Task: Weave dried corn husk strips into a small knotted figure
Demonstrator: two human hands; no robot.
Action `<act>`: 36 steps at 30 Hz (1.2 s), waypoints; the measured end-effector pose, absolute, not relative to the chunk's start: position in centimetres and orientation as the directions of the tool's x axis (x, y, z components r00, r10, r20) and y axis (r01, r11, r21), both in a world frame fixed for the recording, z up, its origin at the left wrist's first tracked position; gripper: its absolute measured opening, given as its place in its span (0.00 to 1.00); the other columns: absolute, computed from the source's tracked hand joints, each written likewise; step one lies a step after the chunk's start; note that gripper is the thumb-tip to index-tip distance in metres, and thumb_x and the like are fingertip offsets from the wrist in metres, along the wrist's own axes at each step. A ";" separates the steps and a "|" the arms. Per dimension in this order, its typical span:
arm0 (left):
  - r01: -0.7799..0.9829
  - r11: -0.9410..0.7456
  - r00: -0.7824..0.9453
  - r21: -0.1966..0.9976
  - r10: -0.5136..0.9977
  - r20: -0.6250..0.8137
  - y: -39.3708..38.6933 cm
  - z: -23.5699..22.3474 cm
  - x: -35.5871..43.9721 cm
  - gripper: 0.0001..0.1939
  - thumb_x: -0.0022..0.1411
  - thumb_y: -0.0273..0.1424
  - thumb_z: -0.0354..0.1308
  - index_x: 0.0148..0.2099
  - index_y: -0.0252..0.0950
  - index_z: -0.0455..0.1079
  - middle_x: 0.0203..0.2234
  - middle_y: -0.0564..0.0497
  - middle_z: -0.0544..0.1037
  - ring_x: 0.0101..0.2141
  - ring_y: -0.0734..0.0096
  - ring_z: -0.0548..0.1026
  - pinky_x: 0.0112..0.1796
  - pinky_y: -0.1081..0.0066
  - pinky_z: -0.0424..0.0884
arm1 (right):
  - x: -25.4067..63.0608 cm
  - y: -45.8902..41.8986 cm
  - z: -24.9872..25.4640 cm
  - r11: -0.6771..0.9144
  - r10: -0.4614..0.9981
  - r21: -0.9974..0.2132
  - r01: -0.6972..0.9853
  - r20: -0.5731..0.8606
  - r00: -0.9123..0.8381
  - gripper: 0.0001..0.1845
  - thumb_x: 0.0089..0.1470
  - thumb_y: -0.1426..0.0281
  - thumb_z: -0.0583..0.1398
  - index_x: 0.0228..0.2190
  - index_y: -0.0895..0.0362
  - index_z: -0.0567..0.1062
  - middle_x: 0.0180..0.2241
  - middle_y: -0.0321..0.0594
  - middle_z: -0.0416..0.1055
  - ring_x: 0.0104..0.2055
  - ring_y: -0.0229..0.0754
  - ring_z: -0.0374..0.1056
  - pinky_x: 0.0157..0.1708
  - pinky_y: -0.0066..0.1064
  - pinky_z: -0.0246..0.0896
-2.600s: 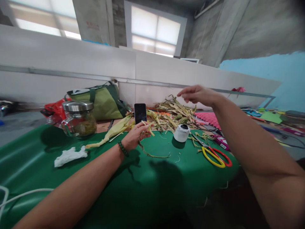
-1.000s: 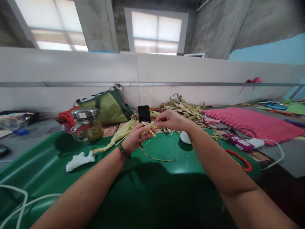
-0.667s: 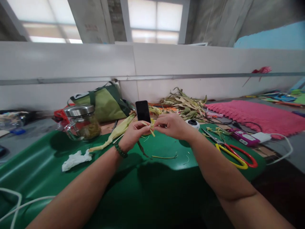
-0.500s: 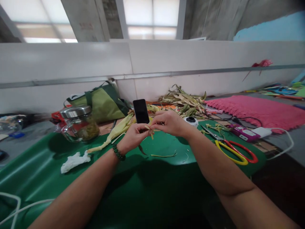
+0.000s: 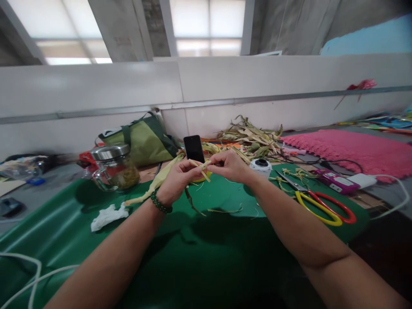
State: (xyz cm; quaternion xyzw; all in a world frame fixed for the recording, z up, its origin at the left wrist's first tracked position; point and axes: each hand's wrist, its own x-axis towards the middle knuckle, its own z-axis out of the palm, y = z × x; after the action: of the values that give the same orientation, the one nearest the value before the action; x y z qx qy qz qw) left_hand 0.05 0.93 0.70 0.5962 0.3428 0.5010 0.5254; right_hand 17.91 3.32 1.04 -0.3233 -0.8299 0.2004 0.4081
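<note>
Thumb and fingers of my left hand (image 5: 178,178) pinch pale corn husk strips (image 5: 205,175), whose ends cross between the two hands. My right hand (image 5: 231,166) grips the same strips from the other side, fingertips close to the left ones. A darker, shrivelled piece of husk (image 5: 189,199) hangs below my left hand. Beneath, a thin loose strip (image 5: 225,210) lies on the green mat (image 5: 206,257). A long pale husk (image 5: 154,182) lies behind my left wrist. Just behind the hands a black phone (image 5: 193,148) stands upright.
Scissors (image 5: 312,195) with yellow and red handles lie at right, near husk scraps. A glass jar (image 5: 119,171) and crumpled tissue (image 5: 108,216) are at left. Behind are a green bag (image 5: 146,143), a dried husk pile (image 5: 251,135), a white camera-like device (image 5: 260,166) and pink cloth (image 5: 354,148).
My right hand has turned and lowered slightly, and more of the crossed strips shows between the fingertips. The darker husk hangs more visibly below my left hand. The view has shifted slightly.
</note>
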 end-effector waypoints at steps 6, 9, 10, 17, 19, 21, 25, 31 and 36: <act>0.110 -0.411 0.117 0.905 0.909 0.399 1.3 0.5 -0.1 0.05 0.46 0.29 0.67 0.27 0.33 0.76 0.22 0.51 0.77 0.24 0.73 0.70 0.27 0.74 0.66 | 16.8 1.1 1.0 0.756 0.582 -0.123 0.642 0.575 -0.575 0.14 0.55 0.72 0.54 0.21 0.59 0.72 0.22 0.37 0.66 0.24 0.34 0.55 0.24 0.28 0.42; 0.249 -0.478 0.122 0.842 0.878 0.462 1.4 0.2 0.0 0.03 0.46 0.26 0.66 0.24 0.33 0.75 0.18 0.53 0.75 0.22 0.73 0.68 0.25 0.75 0.63 | 16.7 0.4 1.2 0.741 0.544 0.059 0.669 0.530 -0.650 0.12 0.55 0.74 0.53 0.25 0.59 0.75 0.26 0.40 0.69 0.24 0.35 0.56 0.23 0.30 0.38; 0.276 -0.484 0.141 0.830 0.875 0.463 1.4 0.2 0.0 0.03 0.45 0.26 0.66 0.23 0.33 0.75 0.17 0.53 0.74 0.22 0.74 0.68 0.24 0.75 0.62 | 16.8 0.4 1.2 0.752 0.526 0.071 0.656 0.534 -0.662 0.12 0.55 0.73 0.53 0.27 0.59 0.76 0.26 0.40 0.69 0.24 0.35 0.56 0.23 0.29 0.39; 0.115 -0.274 0.289 0.955 0.929 0.231 0.3 1.0 0.2 0.05 0.48 0.29 0.65 0.26 0.33 0.73 0.21 0.51 0.76 0.25 0.72 0.73 0.30 0.73 0.69 | 18.4 1.9 1.6 0.888 0.441 -0.261 0.378 0.713 -0.545 0.08 0.55 0.70 0.59 0.28 0.57 0.77 0.27 0.36 0.69 0.27 0.33 0.62 0.28 0.25 0.53; 0.093 -0.254 0.326 0.963 0.921 0.212 0.2 0.9 0.3 0.05 0.47 0.29 0.66 0.25 0.34 0.73 0.21 0.52 0.76 0.26 0.72 0.74 0.31 0.73 0.70 | 18.5 2.3 1.6 0.897 0.441 -0.331 0.293 0.704 -0.556 0.07 0.54 0.70 0.60 0.27 0.57 0.78 0.28 0.36 0.69 0.28 0.33 0.63 0.29 0.26 0.55; 0.073 -0.241 0.367 0.968 0.909 0.199 0.1 0.7 0.4 0.06 0.46 0.30 0.67 0.25 0.34 0.73 0.22 0.52 0.76 0.26 0.72 0.74 0.32 0.73 0.70 | 18.5 2.8 1.5 0.879 0.469 -0.424 0.220 0.680 -0.564 0.07 0.53 0.69 0.60 0.27 0.58 0.78 0.27 0.36 0.69 0.29 0.34 0.63 0.29 0.26 0.55; 0.020 -0.201 0.402 0.979 0.899 0.176 -0.1 0.4 0.5 0.09 0.45 0.33 0.68 0.28 0.34 0.73 0.24 0.51 0.77 0.29 0.71 0.75 0.34 0.72 0.71 | 18.1 4.4 0.8 0.722 0.632 -0.681 0.124 0.576 -0.519 0.10 0.50 0.64 0.61 0.25 0.59 0.75 0.23 0.34 0.68 0.25 0.33 0.61 0.26 0.26 0.54; -0.026 -0.297 0.241 0.955 0.925 0.294 0.5 0.8 0.2 0.12 0.47 0.36 0.66 0.30 0.33 0.70 0.25 0.53 0.74 0.27 0.74 0.72 0.31 0.73 0.69 | 16.9 4.6 -0.4 0.682 0.725 -0.664 0.305 0.560 -0.401 0.10 0.51 0.67 0.57 0.24 0.60 0.73 0.22 0.35 0.66 0.24 0.33 0.58 0.25 0.26 0.52; 0.338 -0.540 0.073 0.771 0.832 0.551 1.3 0.5 -0.1 0.04 0.51 0.30 0.59 0.27 0.33 0.69 0.21 0.54 0.71 0.24 0.74 0.68 0.27 0.74 0.64 | 15.8 1.3 -0.4 0.706 0.591 -0.207 0.677 0.699 -0.403 0.12 0.55 0.71 0.54 0.25 0.60 0.75 0.27 0.40 0.68 0.26 0.35 0.58 0.25 0.28 0.47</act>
State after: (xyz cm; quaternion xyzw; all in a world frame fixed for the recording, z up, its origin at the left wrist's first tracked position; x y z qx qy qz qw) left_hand -0.12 1.26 0.55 0.6951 0.4205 0.5356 0.2305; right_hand 15.78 1.26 -0.41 -0.3792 -0.8357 -0.0550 0.3935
